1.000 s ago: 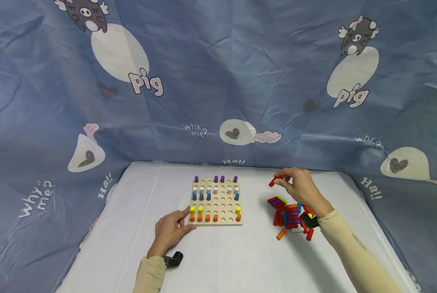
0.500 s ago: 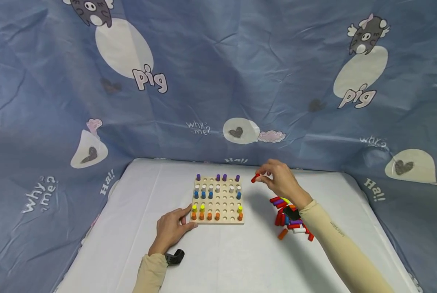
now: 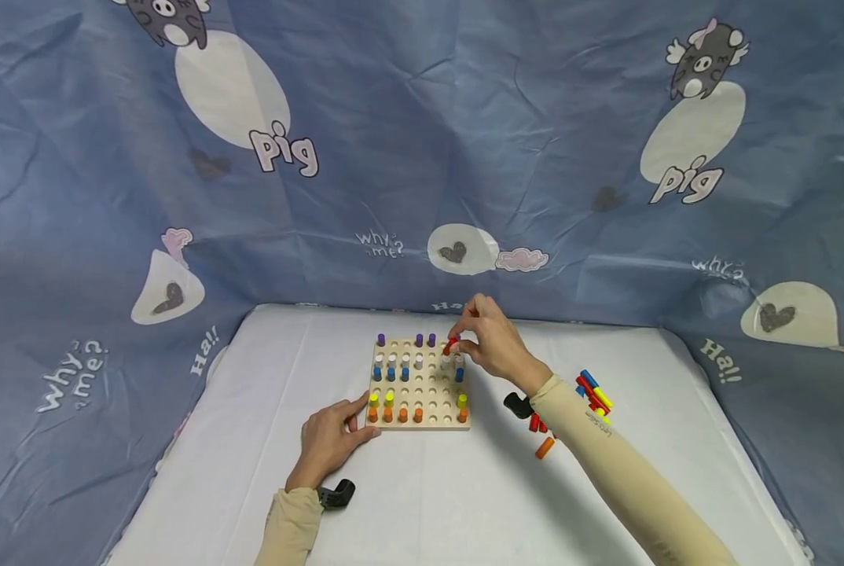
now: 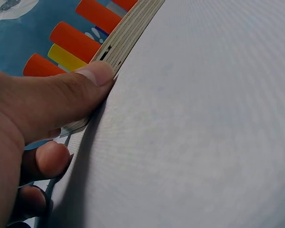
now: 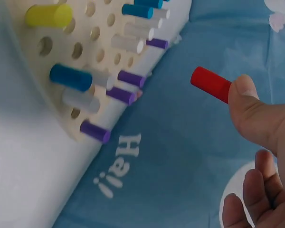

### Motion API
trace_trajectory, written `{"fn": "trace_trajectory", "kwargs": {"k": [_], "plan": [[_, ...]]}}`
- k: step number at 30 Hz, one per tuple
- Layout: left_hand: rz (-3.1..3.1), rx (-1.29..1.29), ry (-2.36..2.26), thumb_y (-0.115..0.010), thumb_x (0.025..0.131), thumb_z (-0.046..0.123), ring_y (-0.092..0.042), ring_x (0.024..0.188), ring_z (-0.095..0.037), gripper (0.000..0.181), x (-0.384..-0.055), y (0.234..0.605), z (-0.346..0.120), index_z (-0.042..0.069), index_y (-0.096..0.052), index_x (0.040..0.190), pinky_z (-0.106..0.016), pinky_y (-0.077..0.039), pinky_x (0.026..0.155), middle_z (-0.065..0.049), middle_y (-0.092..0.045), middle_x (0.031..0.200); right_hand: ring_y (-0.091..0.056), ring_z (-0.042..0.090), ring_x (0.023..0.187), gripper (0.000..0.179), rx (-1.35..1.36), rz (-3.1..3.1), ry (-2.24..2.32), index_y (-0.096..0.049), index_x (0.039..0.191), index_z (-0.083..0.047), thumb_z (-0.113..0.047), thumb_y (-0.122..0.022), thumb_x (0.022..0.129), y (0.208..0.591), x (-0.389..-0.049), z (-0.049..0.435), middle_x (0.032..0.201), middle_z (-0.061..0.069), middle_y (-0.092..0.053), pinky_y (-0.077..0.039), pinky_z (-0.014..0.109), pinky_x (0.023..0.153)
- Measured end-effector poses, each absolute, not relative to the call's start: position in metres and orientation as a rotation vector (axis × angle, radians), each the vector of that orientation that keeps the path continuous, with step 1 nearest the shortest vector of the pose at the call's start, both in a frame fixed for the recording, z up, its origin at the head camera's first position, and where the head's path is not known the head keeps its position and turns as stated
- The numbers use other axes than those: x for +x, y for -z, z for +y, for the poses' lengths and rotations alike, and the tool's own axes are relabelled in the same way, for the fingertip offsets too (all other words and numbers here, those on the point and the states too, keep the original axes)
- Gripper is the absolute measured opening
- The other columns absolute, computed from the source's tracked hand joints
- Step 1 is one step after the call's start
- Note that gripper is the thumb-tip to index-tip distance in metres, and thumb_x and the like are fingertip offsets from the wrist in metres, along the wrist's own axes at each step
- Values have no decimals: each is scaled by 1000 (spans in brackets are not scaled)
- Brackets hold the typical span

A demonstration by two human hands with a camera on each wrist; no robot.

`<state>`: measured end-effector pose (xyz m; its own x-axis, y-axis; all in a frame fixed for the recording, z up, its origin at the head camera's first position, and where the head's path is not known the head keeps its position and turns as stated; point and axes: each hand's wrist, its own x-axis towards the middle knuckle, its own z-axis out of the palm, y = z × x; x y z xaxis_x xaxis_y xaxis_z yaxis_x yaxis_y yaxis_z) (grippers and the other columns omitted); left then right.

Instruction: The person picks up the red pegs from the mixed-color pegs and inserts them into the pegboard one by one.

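My right hand [image 3: 494, 338] pinches a red peg [image 5: 211, 84] between thumb and fingers, over the far right part of a wooden pegboard [image 3: 432, 403]. In the right wrist view the peg is clear of the board. Rows of purple, white, blue, yellow and orange pegs stand upright in the board's holes, with bare holes among them. My left hand [image 3: 330, 440] holds the near left corner of the board. Its thumb [image 4: 92, 78] presses the front edge in the left wrist view, and a finger lies along the left side.
Loose pegs [image 3: 592, 393] in several colours lie in a pile on the white tabletop, right of the board and partly hidden by my right sleeve [image 3: 606, 448]. One orange peg [image 3: 545, 447] lies nearer. Blue printed cloth [image 3: 422, 157] rises behind the table.
My right hand has travelled left with the red peg, from above the loose pile to over the board's far right area. The left hand has stayed at the board's corner.
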<state>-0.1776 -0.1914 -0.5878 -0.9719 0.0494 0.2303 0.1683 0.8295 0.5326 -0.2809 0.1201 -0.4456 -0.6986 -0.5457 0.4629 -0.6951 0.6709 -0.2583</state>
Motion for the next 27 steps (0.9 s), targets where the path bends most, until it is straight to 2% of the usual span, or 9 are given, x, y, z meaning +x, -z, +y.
{"fn": "trace_trajectory", "kwargs": {"k": [4, 9, 19, 27], "plan": [[-2797, -167, 849, -84, 71, 53, -36, 53, -5, 68, -177, 589, -192, 30, -64, 132, -27, -29, 54, 18, -44, 61, -36, 19, 83, 12, 1005, -2527, -574, -81, 84, -22, -28, -86, 74, 448, -283, 103, 87, -1, -39, -32, 31, 70], [-2795, -176, 839, -83, 71, 53, -36, 53, -5, 68, -178, 590, -193, 31, -64, 133, -27, -29, 54, 18, -44, 61, -31, 17, 77, 16, 1014, -2548, -560, -83, 87, -21, -27, -87, 73, 454, -282, 84, 81, -3, -35, -27, 29, 63], [-2806, -188, 837, -83, 71, 55, -36, 52, -4, 68, -180, 589, -193, 32, -64, 133, -27, -29, 54, 19, -44, 62, -35, 14, 79, 17, 1108, -2606, -581, -82, 83, -24, -28, -89, 69, 467, -283, 45, 83, -5, -40, -32, 29, 66], [-2796, -195, 829, -83, 70, 53, -35, 52, -4, 68, -178, 588, -192, 32, -64, 132, -27, -29, 54, 20, -43, 61, -37, 13, 81, 15, 1166, -2650, -559, -82, 85, -25, -31, -87, 72, 480, -281, 21, 83, -6, -40, -35, 26, 67]]}}
